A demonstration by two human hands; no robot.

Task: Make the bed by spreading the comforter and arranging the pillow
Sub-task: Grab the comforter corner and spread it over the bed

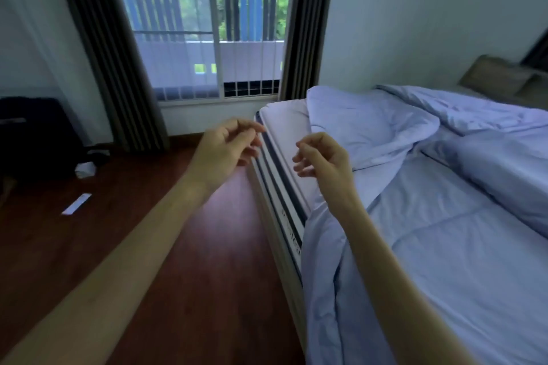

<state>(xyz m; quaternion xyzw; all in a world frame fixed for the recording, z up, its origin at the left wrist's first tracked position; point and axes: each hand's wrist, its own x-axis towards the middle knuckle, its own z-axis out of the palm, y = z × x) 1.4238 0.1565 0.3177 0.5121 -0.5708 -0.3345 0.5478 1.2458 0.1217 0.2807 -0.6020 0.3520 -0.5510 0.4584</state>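
My left hand (228,148) and right hand (323,157) hover loosely curled, holding nothing, probably poised to drag the bunched comforter (444,246) over the bare mattress corner (284,127).

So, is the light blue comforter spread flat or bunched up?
Bunched up. The light blue quilted comforter lies in thick folds, and its far corner is turned back, leaving the white mattress edge bare.
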